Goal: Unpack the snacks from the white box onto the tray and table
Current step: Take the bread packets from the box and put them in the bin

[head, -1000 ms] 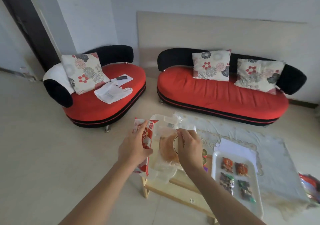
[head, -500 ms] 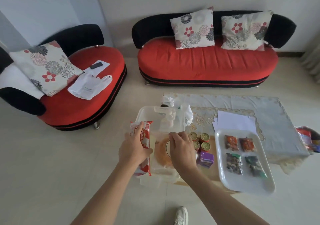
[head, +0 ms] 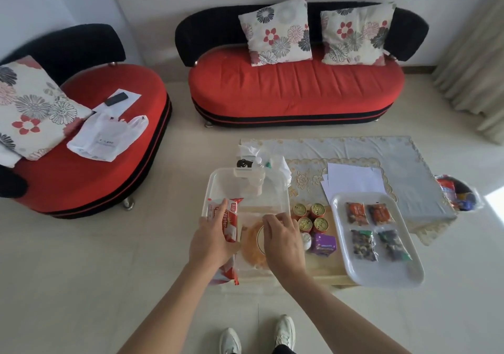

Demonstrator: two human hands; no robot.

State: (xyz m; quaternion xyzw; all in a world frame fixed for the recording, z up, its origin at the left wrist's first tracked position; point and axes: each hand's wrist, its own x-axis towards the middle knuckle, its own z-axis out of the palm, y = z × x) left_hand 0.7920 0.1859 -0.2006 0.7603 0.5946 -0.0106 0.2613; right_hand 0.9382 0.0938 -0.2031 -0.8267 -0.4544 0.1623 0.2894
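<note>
Your left fingers (head: 221, 208) wrap one wafer pack (head: 231, 226); right fingers (head: 268, 218) curl over one bag (head: 252, 244), grip unclear. Lower right: four cans (head: 300, 209), four packets (head: 356, 213).

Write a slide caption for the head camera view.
Left hand grips a wafer pack; right hand reaches for a clear snack bag in the white box; four packets lie on the tray.

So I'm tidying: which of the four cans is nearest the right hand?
The near-left can, just beside the right hand; the other three sit farther off.

The right hand (head: 283, 241) hides part of the orange snack (head: 248, 247).
</note>
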